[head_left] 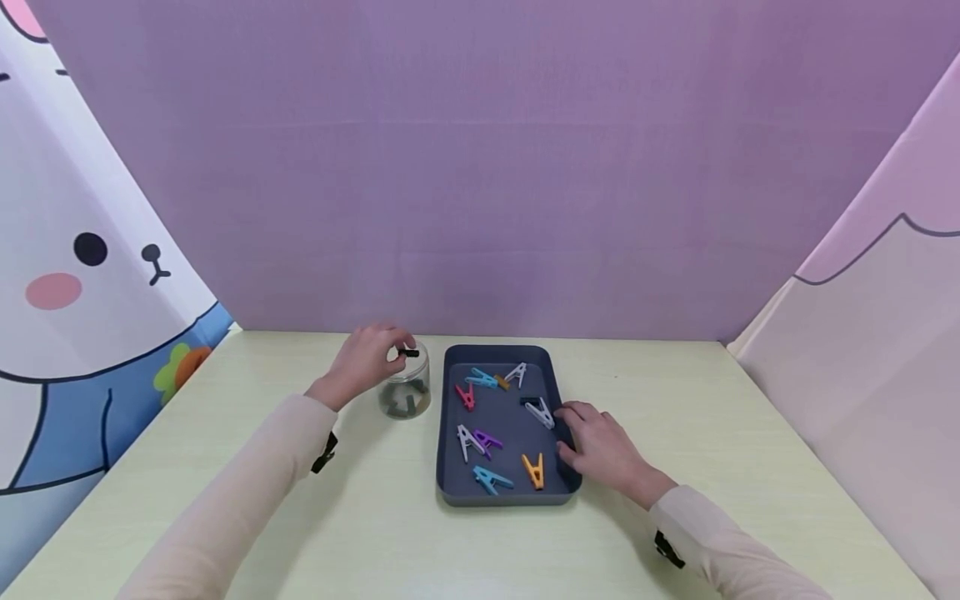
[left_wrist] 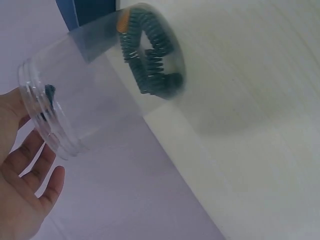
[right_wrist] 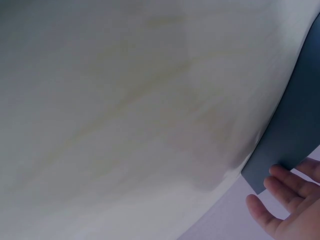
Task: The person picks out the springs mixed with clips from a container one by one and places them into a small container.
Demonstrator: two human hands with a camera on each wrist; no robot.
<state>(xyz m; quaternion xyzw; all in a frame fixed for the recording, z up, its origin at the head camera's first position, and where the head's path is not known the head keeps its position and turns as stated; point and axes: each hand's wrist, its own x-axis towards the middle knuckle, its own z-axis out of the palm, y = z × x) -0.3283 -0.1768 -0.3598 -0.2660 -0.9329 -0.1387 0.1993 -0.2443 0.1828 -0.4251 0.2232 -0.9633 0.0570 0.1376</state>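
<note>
My left hand is over the mouth of a clear jar, pinching a small black piece between thumb and fingers. In the left wrist view that dark piece shows through the jar's threaded neck. Dark green coiled pieces and an orange coil lie at the jar's bottom. To the right is a dark grey tray. My right hand rests at its right rim with fingers relaxed; in the right wrist view, fingers touch the tray's outer wall.
Scattered in the tray are several clothespins, among them a red one, a purple one and a yellow one. A short black piece and a brown piece lie there too. Behind the table hangs a purple cloth.
</note>
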